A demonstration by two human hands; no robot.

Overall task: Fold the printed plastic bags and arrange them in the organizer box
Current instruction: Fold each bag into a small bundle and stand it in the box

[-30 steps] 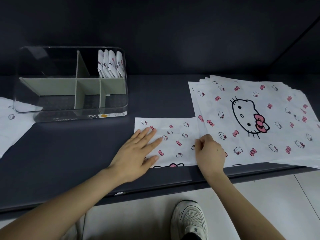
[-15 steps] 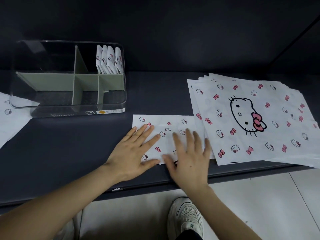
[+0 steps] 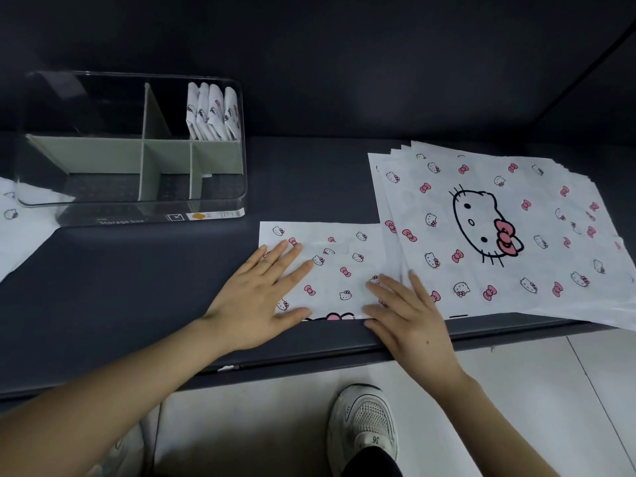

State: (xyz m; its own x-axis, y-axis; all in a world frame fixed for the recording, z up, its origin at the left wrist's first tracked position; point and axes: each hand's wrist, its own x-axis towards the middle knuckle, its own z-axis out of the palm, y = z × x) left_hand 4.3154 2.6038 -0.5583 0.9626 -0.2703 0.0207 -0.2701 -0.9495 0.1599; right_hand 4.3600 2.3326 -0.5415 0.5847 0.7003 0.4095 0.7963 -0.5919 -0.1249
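Note:
A folded white plastic bag (image 3: 339, 266) printed with cat faces and pink bows lies flat near the table's front edge. My left hand (image 3: 261, 297) presses on its left part with straight, spread fingers. My right hand (image 3: 409, 315) lies flat on its right end, fingers straight. A stack of unfolded printed bags (image 3: 499, 228) lies to the right, overlapping the folded bag's right end. The clear organizer box (image 3: 220, 201) with grey-green dividers stands at the back left. Several folded bags (image 3: 213, 111) stand upright in its back right compartment.
Another printed bag (image 3: 20, 228) lies at the far left edge, partly under the box. The dark table (image 3: 137, 287) ends just below my hands. Below it are a tiled floor and a white shoe (image 3: 364, 421).
My right hand went from pinching the bag's right edge to lying flat on it, then slid right along the fold. The left hand stayed pressing in place.

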